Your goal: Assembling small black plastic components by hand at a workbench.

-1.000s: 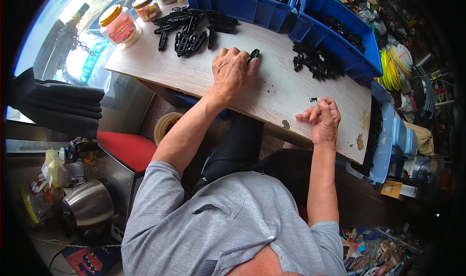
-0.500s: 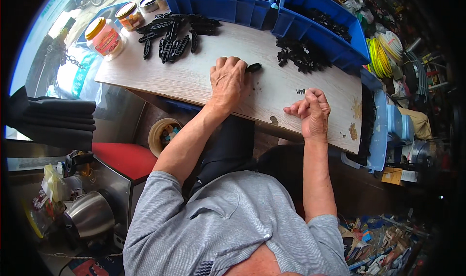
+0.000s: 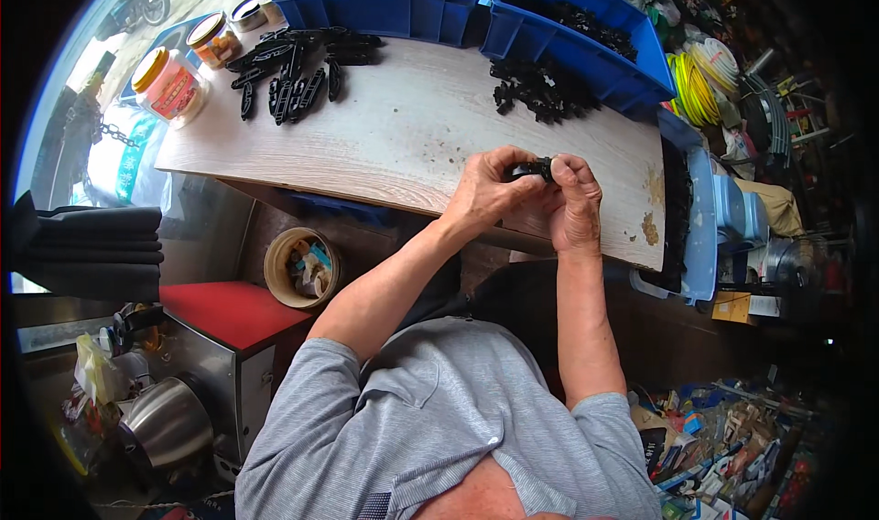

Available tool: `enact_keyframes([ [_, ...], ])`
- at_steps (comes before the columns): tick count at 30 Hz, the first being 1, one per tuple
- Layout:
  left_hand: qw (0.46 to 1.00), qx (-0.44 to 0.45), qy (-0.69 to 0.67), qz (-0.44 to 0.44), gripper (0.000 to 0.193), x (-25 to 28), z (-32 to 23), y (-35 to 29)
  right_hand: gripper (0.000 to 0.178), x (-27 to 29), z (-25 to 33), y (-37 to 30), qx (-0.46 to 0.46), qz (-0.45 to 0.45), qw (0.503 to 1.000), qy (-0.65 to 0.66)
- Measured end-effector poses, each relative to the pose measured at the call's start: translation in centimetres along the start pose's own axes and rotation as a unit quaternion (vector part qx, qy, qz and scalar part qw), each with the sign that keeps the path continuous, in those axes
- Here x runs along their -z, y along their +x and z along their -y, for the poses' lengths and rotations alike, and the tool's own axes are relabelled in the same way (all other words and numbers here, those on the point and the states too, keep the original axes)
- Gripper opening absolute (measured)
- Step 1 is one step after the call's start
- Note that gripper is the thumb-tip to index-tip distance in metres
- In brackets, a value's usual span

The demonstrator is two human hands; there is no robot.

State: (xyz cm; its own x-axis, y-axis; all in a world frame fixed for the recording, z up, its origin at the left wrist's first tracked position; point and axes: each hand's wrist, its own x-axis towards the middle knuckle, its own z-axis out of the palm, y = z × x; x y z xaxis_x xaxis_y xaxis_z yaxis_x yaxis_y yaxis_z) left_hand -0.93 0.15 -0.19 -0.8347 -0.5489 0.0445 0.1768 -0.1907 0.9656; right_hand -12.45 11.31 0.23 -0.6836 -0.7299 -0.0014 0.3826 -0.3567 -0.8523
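Note:
Over the right part of the table, my left hand (image 3: pixel 487 190) grips a long black plastic part (image 3: pixel 524 169) between thumb and fingers. Right against it, my right hand (image 3: pixel 575 204) pinches at the part's right end with thumb and forefinger. A small black plastic piece sits there, mostly covered by the fingertips, so how the two join cannot be made out. Similar long black parts lie in a heap (image 3: pixel 291 73) at the table's far left. Small jagged black pieces form another pile (image 3: pixel 542 92) beyond my hands.
Two blue bins (image 3: pixel 380 15) with black parts line the table's back edge. Jars (image 3: pixel 170 88) stand at the left corner. A light blue tub (image 3: pixel 701 218) adjoins the right edge. Below the table's front sits a round bucket (image 3: pixel 278 282), near a red-topped cabinet (image 3: pixel 229 314).
My left hand has come rightward with the long black part and met my right hand. The right hand's fingers have closed in at the part's end. The view has shifted slightly.

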Motion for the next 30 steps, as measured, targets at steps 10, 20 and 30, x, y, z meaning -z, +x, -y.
enact_keyframes([
  [10, 0.996, 0.063, -0.061, -0.017, 0.023, -0.9, -1.7, 0.3, 0.015, 1.0, 0.5, 0.2, -0.043, 0.031, 0.998, -0.020],
  [20, 0.986, 0.074, -0.123, -0.081, 0.015, -0.3, -0.7, 0.2, 0.030, -1.8, 2.1, 0.2, -0.120, -0.014, 0.976, -0.184],
  [30, 0.989, 0.078, -0.128, -0.001, 0.017, -0.1, -0.7, 0.0, 0.027, -0.9, 1.2, -0.2, -0.047, -0.017, 0.978, -0.204],
])
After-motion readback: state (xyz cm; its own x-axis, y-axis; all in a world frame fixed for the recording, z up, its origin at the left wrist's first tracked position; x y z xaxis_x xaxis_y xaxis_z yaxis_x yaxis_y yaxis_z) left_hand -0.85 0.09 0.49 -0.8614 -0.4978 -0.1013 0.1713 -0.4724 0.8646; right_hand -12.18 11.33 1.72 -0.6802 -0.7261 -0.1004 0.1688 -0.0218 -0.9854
